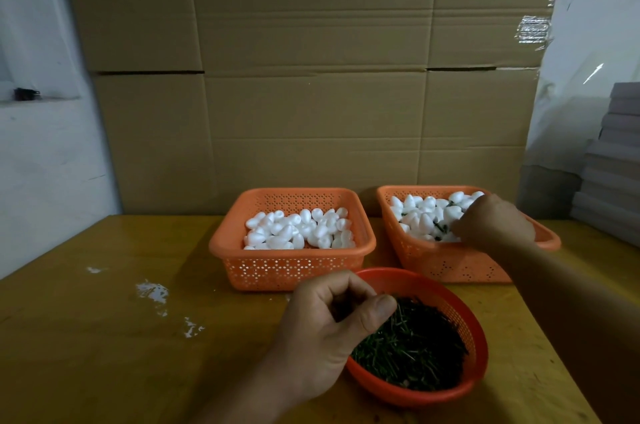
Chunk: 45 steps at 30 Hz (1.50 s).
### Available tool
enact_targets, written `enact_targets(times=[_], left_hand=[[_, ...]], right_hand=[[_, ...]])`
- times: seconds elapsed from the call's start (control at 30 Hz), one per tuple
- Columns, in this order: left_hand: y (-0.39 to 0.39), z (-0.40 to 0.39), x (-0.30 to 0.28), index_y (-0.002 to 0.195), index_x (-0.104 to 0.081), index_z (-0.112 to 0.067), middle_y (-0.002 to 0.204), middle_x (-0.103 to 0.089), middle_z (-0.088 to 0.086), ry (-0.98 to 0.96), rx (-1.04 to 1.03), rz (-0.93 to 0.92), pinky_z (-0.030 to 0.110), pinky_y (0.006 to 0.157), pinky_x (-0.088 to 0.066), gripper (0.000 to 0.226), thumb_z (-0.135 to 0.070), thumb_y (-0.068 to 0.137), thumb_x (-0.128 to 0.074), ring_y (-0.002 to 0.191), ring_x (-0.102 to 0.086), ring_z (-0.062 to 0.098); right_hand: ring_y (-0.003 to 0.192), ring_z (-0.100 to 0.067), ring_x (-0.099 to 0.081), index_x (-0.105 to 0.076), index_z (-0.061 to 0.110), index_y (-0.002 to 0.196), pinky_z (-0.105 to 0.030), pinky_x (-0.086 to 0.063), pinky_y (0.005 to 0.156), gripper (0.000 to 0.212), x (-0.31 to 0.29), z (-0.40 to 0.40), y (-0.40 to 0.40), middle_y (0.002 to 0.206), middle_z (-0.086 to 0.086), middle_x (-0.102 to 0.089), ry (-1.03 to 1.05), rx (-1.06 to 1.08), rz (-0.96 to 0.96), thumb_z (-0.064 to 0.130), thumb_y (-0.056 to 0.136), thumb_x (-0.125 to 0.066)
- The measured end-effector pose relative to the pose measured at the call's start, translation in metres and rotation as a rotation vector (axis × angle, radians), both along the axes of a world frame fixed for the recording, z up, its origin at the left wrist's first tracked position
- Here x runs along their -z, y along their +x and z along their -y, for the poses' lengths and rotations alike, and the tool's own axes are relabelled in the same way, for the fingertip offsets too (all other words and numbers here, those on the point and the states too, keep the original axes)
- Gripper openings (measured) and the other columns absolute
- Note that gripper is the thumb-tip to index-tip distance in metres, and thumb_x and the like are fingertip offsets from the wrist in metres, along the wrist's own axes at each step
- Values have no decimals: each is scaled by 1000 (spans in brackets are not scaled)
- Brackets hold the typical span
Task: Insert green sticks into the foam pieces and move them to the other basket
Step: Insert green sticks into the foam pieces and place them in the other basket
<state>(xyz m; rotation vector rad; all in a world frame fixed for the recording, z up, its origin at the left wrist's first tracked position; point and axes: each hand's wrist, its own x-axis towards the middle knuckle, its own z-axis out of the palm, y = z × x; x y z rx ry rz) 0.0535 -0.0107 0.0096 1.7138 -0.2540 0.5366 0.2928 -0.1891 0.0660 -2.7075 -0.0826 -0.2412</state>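
The middle orange basket holds plain white foam pieces. In the right orange basket, the foam pieces have green sticks poking out. A round orange bowl at the front is full of green sticks. My left hand is at the bowl's left rim, fingers curled, thumb and fingertips pinching at the sticks. My right hand reaches down into the right basket. Its fingertips are among the foam pieces there, and whatever they hold is hidden.
The baskets and bowl stand on a yellow-brown wooden table with white smears on its left part. Large cardboard boxes form a wall behind. A stack of grey boards stands at the right.
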Motion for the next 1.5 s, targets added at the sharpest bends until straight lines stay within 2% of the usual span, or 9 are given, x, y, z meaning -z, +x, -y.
enact_targets(times=[0.13,0.2,0.33,0.47,0.7,0.93,1.07,1.17,1.5], left_hand=[[0,-1,0,74,-69,-13,61,-58,-3,28,-13,13,19,58,-44,37,-50,80,-72,59,-52,7],[0,-3,0,73,-67,-12,57,-54,-6,18,-11,20,17,54,-40,37,-48,82,-71,54,-48,6],[2,-7,-1,76,-66,-17,57,-51,-4,24,-68,48,21,54,-40,32,-48,84,-68,55,-47,8],[6,-16,-7,82,-68,-26,62,-60,-3,104,-232,43,20,54,-43,12,-35,90,-69,57,-53,5],[39,-64,-38,80,-71,-19,70,-67,-11,439,-542,-81,16,61,-45,14,-11,90,-66,65,-59,1],[107,-123,-70,67,-63,-16,79,-71,4,873,-602,-483,29,64,-47,19,-19,83,-71,73,-62,21],[126,-142,-67,91,-73,-5,90,-76,14,1013,-499,-758,29,61,-57,18,-21,81,-76,67,-67,23],[132,-144,-67,98,-72,-5,94,-76,15,1098,-409,-911,34,68,-60,29,-27,80,-79,81,-74,26],[139,-133,-52,97,-63,-14,97,-70,6,1221,-398,-918,23,52,-48,18,-22,85,-74,81,-67,20]], right_hand=[[66,-24,-63,-68,15,78,-38,-58,67,19,1,4,-14,71,-7,-65,121,-8,173,31,86,-66],[59,-25,-63,-69,15,67,-37,-54,59,26,2,5,-26,64,-6,-66,190,-78,237,26,90,-63],[66,-23,-68,-73,19,80,-48,-61,66,19,3,6,-69,72,0,-72,399,-320,246,12,93,-62],[63,-14,-68,-70,36,84,-32,-56,52,20,7,8,-122,72,10,-72,466,-554,171,19,92,-65],[55,2,-60,-73,34,85,-17,-41,48,7,29,5,-152,69,24,-68,214,-707,86,31,90,-69],[48,-3,-53,-69,36,78,-31,-44,50,19,33,-2,-159,58,18,-63,203,-682,145,50,89,-63],[47,-14,-52,-61,22,69,-42,-46,52,47,32,-2,-163,57,2,-60,269,-700,170,64,86,-49],[45,-14,-49,-56,17,68,-43,-43,51,54,30,0,-162,51,2,-55,323,-697,195,66,88,-44],[46,-18,-48,-50,15,74,-42,-43,52,58,35,0,-159,51,-2,-51,318,-667,257,69,89,-33]])
